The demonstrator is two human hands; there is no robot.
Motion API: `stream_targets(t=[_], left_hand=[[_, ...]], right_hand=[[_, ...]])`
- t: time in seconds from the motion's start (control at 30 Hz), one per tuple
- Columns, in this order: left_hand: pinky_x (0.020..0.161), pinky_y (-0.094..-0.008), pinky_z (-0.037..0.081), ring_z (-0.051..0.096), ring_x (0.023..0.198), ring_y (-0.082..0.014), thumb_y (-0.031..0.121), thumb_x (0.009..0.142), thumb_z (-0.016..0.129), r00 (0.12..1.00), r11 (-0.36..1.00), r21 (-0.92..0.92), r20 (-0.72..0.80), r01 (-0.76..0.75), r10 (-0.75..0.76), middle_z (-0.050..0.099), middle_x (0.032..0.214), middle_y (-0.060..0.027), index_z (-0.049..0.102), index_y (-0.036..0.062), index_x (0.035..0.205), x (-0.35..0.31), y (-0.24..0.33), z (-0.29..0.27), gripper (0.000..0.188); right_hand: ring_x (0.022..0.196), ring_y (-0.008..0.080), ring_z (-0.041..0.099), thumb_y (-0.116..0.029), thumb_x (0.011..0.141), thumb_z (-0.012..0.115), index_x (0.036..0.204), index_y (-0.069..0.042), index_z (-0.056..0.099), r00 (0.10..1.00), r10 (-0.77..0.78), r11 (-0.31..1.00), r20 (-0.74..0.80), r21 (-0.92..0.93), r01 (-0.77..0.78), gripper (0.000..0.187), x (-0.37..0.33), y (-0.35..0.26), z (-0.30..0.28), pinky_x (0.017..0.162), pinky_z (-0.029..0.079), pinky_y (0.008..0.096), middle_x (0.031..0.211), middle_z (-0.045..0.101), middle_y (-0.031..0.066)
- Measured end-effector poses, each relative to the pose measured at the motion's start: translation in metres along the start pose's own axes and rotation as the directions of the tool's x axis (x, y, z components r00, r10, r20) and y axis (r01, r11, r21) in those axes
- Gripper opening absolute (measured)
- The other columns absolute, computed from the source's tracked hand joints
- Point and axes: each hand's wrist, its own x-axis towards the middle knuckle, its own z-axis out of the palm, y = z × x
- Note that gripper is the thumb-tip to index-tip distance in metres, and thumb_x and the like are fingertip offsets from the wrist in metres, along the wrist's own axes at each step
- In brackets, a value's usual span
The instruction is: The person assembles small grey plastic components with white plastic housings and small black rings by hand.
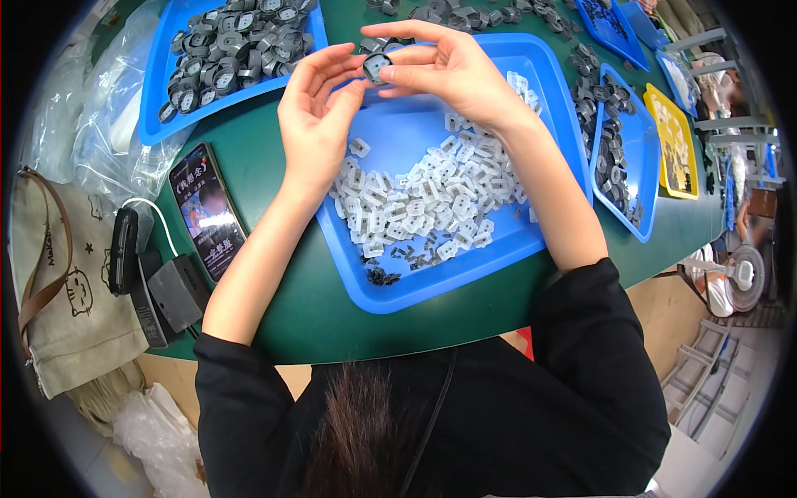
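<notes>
Above the far edge of a blue tray (pixel 390 303), a small round black housing with a pale grey inside (pixel 376 68) is between my two hands. My right hand (pixel 440 70) pinches it, the thumb pressing on its face and the other fingers stretched behind. My left hand (pixel 320 104) steadies its left side with curved fingertips, the thumb just below. White translucent plastic pieces (pixel 423 195) lie heaped in the tray under my hands. Tiny black parts (pixel 382 275) gather at the tray's near left corner.
Another blue tray (pixel 154 124) at far left holds many dark round housings (pixel 237 50). Loose housings (pixel 585 79) lie right, beside a smaller blue tray (pixel 643 199) and a yellow tray (pixel 685 178). A phone (pixel 207 212), dark boxes (pixel 177 295) and a canvas bag (pixel 75 290) are left.
</notes>
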Motion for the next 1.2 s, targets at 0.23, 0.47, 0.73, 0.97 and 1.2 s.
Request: stream_targets(t=[0.23, 0.47, 0.73, 0.97, 1.2], left_hand=[[0.085, -0.0259, 0.047, 0.056, 0.098, -0.0136, -0.001, 0.082, 0.062, 0.985, 0.983, 0.119, 0.087, 0.138, -0.149, 0.059, 0.103, -0.0096, 0.057, -0.0038, 0.104, 0.003, -0.006, -0.012, 0.023], [0.082, -0.0240, 0.047, 0.059, 0.091, -0.0126, -0.001, 0.083, 0.061, 0.975, 0.976, 0.076, 0.074, 0.205, -0.211, 0.060, 0.101, -0.0081, 0.057, -0.0033, 0.103, 0.003, -0.007, -0.013, 0.021], [0.077, -0.0211, 0.049, 0.059, 0.086, -0.0108, -0.003, 0.081, 0.060, 0.973, 0.980, 0.032, 0.111, 0.198, -0.200, 0.060, 0.095, -0.0089, 0.057, -0.0042, 0.101, 0.002, -0.004, -0.013, 0.020], [0.076, -0.0209, 0.049, 0.059, 0.085, -0.0100, -0.001, 0.080, 0.062, 0.959, 0.966, 0.021, 0.121, 0.256, -0.257, 0.060, 0.093, -0.0084, 0.056, -0.0036, 0.098, 0.004, -0.003, -0.014, 0.019], [0.077, -0.0218, 0.050, 0.060, 0.086, -0.0107, -0.002, 0.079, 0.062, 0.965, 0.970, 0.072, 0.108, 0.231, -0.237, 0.061, 0.094, -0.0095, 0.055, -0.0041, 0.098, 0.002, -0.006, -0.012, 0.020]], right_hand=[[0.085, 0.0107, 0.062, -0.004, 0.081, 0.062, 0.128, -0.007, 0.048, 0.995, -0.016, 0.985, 0.095, -0.169, 0.032, 0.049, -0.004, -0.004, 0.006, 0.077, 0.049, 0.0235, 0.092, 0.065, 0.0090], [0.088, 0.0092, 0.059, 0.000, 0.082, 0.059, 0.131, -0.009, 0.047, 0.994, 0.026, 0.968, 0.106, -0.251, 0.001, 0.051, -0.003, -0.001, 0.005, 0.080, 0.048, 0.0233, 0.096, 0.065, 0.0084], [0.083, 0.0102, 0.061, -0.003, 0.079, 0.061, 0.130, -0.009, 0.048, 0.992, -0.045, 0.951, 0.117, -0.299, 0.079, 0.052, -0.004, -0.004, 0.007, 0.078, 0.050, 0.0246, 0.091, 0.066, 0.0094], [0.083, 0.0085, 0.061, -0.001, 0.079, 0.060, 0.131, -0.010, 0.046, 0.987, -0.062, 0.930, 0.149, -0.349, 0.111, 0.055, -0.005, -0.006, 0.010, 0.077, 0.051, 0.0243, 0.091, 0.067, 0.0107], [0.085, 0.0130, 0.063, -0.002, 0.079, 0.062, 0.128, -0.010, 0.050, 0.991, -0.071, 0.874, 0.113, -0.472, 0.116, 0.051, -0.008, -0.009, 0.015, 0.078, 0.051, 0.0263, 0.098, 0.066, 0.0148]])
